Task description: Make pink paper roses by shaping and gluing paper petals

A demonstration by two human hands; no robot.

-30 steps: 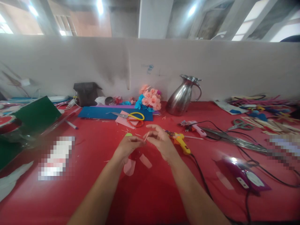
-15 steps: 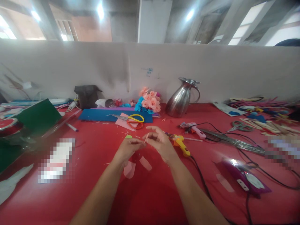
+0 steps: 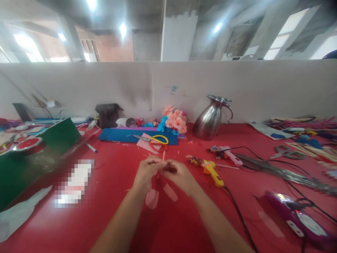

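Over the red table, my left hand and my right hand meet at the fingertips. A thin strip of pink paper stands upright between them, pinched in the left fingers. My right fingers are curled closed against the same spot, and their tips are partly hidden. Below the hands lie a rounded pink paper piece and a narrower pink piece. Beyond them, scissors with yellow and red handles rest on a pink sheet and a blue board.
Right of my hands lie a yellow glue gun, a pink glue gun and a purple corded device. Behind stand paper flowers and a steel jug. Green-handled scissors lie far right; a green board is left.
The view has shifted, so everything sits lower and further right. My right fingers, raised and spread before, are now curled in, and the pink strip stands more upright.
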